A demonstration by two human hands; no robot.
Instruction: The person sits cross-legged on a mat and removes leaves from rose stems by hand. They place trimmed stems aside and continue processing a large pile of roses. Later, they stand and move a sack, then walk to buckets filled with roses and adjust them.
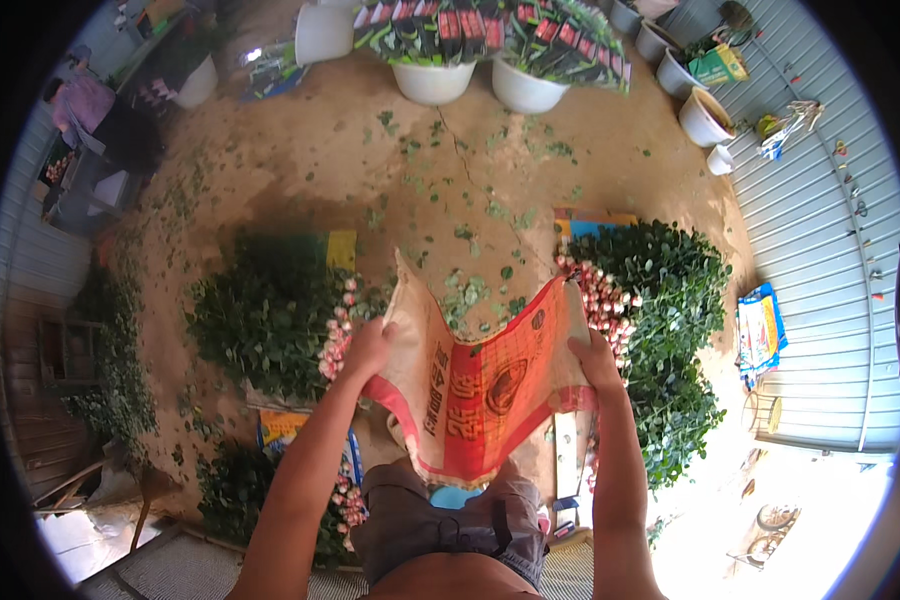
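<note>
A red and tan woven sack (pixel 487 382) bearing printed writing is stretched between my two hands in front of my legs. My left hand (pixel 371 346) grips its left edge, and my right hand (pixel 594 358) grips the right edge. The middle of the sack sags between them. Beside my left hand lies a pile of cut roses (pixel 337 337) with pale pink heads and dark green leaves. Just beyond my right hand is another large heap of cut roses (pixel 607 300), their heads turned inward towards the sack.
White tubs (pixel 435 81) of wrapped flowers stand on the floor ahead. More buckets (pixel 705 120) line the corrugated metal wall (pixel 817 195) at right. Loose leaves litter the earthen-coloured floor. A person (pixel 90 105) is at a table at far left. Folded sacks (pixel 760 334) lie at right.
</note>
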